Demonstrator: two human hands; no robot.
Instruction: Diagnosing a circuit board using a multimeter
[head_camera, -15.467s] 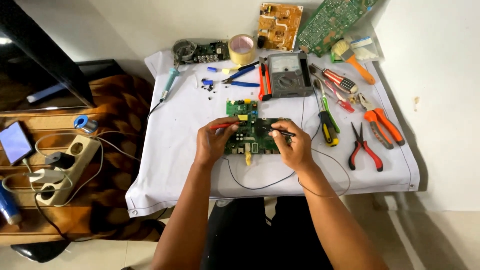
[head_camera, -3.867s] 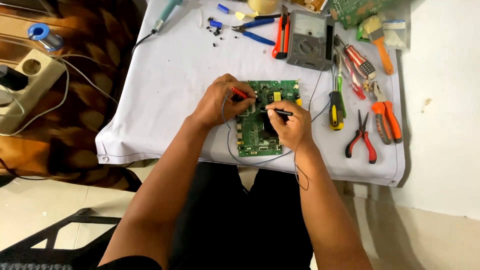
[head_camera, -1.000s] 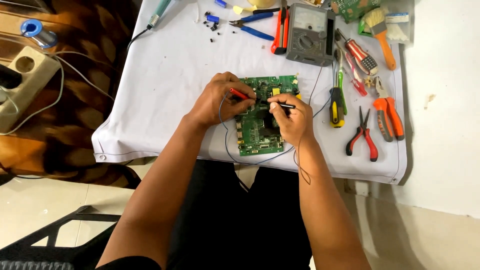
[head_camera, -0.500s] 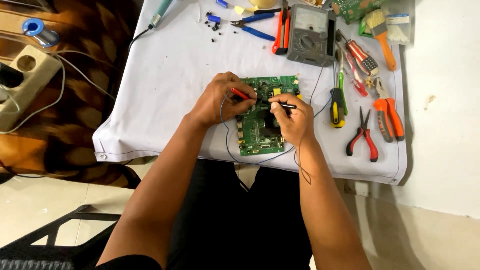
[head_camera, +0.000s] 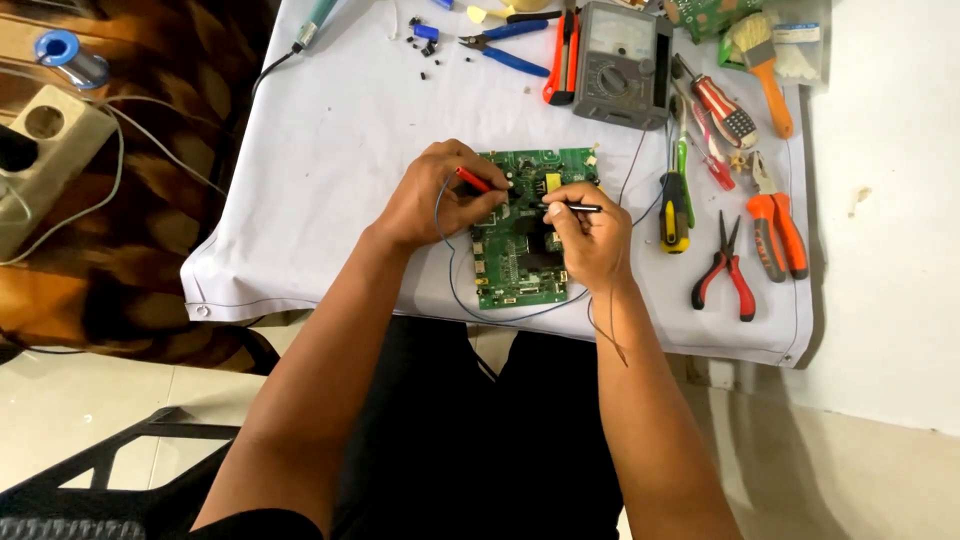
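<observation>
Left hand (head_camera: 425, 205) pinches red probe (head_camera: 474, 181); right hand (head_camera: 592, 235) pinches black probe (head_camera: 574, 208) — both tips on green circuit board (head_camera: 520, 265), frame centre; grey multimeter (head_camera: 622, 62) on counter (head_camera: 340, 140) above.

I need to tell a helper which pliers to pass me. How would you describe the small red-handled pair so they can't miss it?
On the white-covered table, look right of the green circuit board. The red-handled pliers lie nearest the front edge, below the orange-handled pliers, with dark jaws and the only red grips.
</observation>
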